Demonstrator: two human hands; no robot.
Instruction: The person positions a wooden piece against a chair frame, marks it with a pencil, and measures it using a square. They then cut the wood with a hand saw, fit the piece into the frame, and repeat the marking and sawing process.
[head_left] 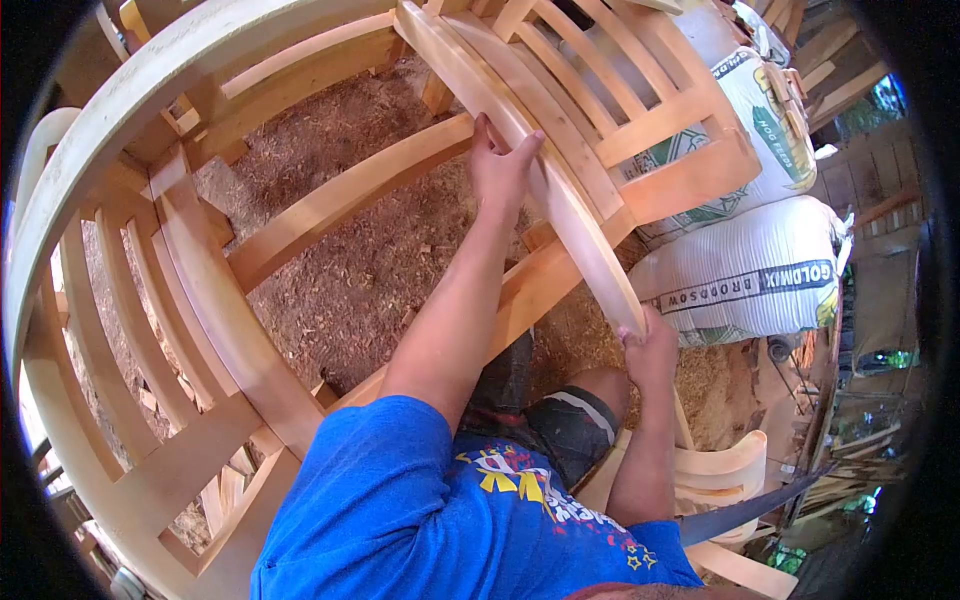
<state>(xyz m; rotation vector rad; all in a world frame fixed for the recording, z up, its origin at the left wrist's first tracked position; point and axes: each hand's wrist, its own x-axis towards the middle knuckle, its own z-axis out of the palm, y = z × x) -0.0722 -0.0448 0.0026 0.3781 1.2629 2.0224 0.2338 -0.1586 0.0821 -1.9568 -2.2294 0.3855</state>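
Note:
A long, curved wooden rail runs diagonally from the top middle of the view down to the right, beside a slatted wooden frame part. My left hand grips it around its middle, thumb along the near face, other fingers partly hidden. At the rail's lower end my right hand is closed around the tip. Below the rail lies a large wooden furniture frame with a curved crosspiece whose end sits close by my left fingers.
A slatted curved panel with a broad bent top rail arcs along the left. Filled white sacks stand at the right. Sawdust and wood scraps cover the ground. Another curved wooden piece lies at lower right.

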